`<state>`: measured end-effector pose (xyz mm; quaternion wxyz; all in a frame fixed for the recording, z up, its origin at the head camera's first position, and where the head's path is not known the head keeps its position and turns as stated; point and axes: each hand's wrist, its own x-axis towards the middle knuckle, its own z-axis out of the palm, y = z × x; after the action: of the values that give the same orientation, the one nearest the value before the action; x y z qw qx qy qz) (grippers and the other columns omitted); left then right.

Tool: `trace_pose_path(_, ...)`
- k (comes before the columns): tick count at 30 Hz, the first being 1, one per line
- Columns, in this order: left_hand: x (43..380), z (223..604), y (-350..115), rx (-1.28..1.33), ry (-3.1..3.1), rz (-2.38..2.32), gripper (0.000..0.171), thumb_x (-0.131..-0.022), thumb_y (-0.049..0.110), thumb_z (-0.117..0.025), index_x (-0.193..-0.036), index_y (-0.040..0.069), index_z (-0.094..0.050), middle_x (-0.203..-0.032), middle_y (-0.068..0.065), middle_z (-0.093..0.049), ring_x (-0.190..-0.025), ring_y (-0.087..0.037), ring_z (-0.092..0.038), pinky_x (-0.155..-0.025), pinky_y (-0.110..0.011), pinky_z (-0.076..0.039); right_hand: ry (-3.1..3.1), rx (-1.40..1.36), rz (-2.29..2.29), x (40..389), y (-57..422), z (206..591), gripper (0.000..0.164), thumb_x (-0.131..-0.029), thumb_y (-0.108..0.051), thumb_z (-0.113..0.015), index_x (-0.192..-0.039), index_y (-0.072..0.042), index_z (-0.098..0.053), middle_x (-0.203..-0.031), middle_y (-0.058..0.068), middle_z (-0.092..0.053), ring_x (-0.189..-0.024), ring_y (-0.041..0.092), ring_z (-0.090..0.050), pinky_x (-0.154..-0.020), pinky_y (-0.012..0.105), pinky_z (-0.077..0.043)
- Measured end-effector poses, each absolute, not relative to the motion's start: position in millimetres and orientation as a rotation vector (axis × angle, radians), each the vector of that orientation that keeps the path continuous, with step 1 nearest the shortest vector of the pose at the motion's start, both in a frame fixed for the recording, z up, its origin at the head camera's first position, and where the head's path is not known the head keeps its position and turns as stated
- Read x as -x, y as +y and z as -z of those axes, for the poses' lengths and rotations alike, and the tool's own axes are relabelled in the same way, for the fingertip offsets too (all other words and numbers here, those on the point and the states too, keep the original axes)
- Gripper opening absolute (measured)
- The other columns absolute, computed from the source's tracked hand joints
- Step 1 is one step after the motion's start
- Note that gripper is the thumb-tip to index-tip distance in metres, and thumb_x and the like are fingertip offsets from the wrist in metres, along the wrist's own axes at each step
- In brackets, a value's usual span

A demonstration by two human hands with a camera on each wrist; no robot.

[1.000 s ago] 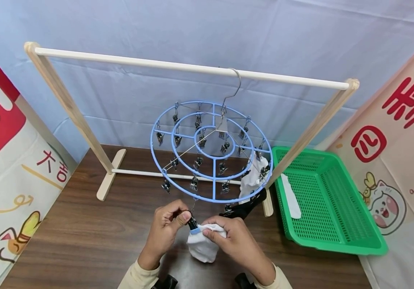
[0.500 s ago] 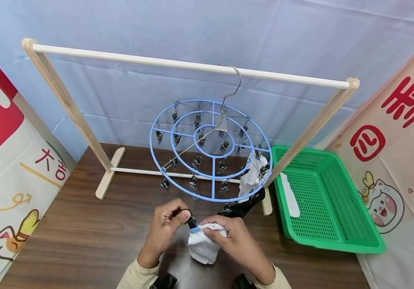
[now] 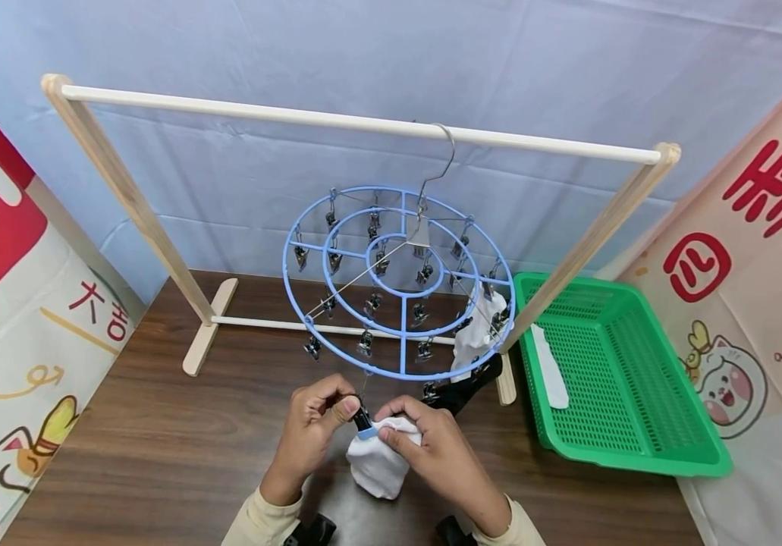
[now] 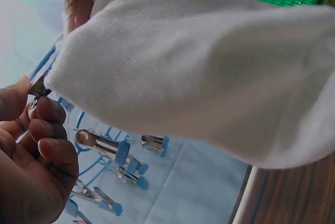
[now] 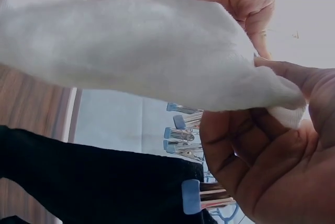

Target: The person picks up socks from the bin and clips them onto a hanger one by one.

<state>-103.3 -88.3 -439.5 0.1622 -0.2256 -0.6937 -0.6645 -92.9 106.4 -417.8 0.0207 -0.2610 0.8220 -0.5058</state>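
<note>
Beneath the front rim of a round blue clip hanger, my left hand pinches the handles of a metal clip with blue tips. The clip's tips meet the edge of a white sock. My right hand grips that sock's opening between thumb and fingers, and the rest of it hangs down. In the left wrist view the sock covers much of the scene, and only part of the clip shows. Whether the clip bites the fabric is hidden.
A black sock and another white sock hang from the hanger's right side. The hanger hooks over a white rod on a wooden stand. To the right, a green basket holds a white sock.
My right hand has shifted slightly left with the white sock, bringing its edge further toward the clip. My left hand stays nearly in place on the clip.
</note>
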Motion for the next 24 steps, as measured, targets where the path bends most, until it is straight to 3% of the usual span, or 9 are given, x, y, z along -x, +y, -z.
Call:
trace_pose_path(6,103.6,440.3,-88.9,0.653,-1.976,1.893,0.019,-0.083,-0.011,-0.063,-0.076,0.007,-0.06,-0.063,-0.004,-0.054,-0.059,-0.006,-0.047,-0.051,-0.024,-0.041,2.589,0.829,1.529,92.8,105.6,418.2,0.019,-0.088,-0.017,-0.071,-0.103,-0.014,-0.06,-0.092,-0.005,-0.068,-0.074,0.004,-0.057,-0.064,0.024,-0.049)
trace_pose_path(11,104.3,441.0,-89.3,0.689,-1.951,1.868,0.018,-0.083,-0.011,-0.063,-0.077,0.005,-0.06,-0.063,-0.005,-0.053,-0.057,-0.009,-0.046,-0.049,-0.024,-0.04,2.55,0.899,1.519,93.5,106.3,419.1,0.03,-0.086,-0.015,-0.072,-0.11,-0.015,-0.055,-0.083,-0.006,-0.068,-0.067,0.001,-0.054,-0.062,0.023,-0.048)
trace_pose_path(24,104.2,441.4,-91.3,0.7,-1.991,1.883,0.016,-0.085,-0.009,-0.063,-0.08,0.006,-0.06,-0.064,-0.004,-0.051,-0.06,-0.005,-0.046,-0.05,-0.024,-0.041,2.573,0.947,1.536,93.5,108.1,418.9,0.03,-0.086,-0.015,-0.071,-0.11,-0.015,-0.053,-0.078,-0.006,-0.065,-0.064,0.001,-0.052,-0.059,0.023,-0.047)
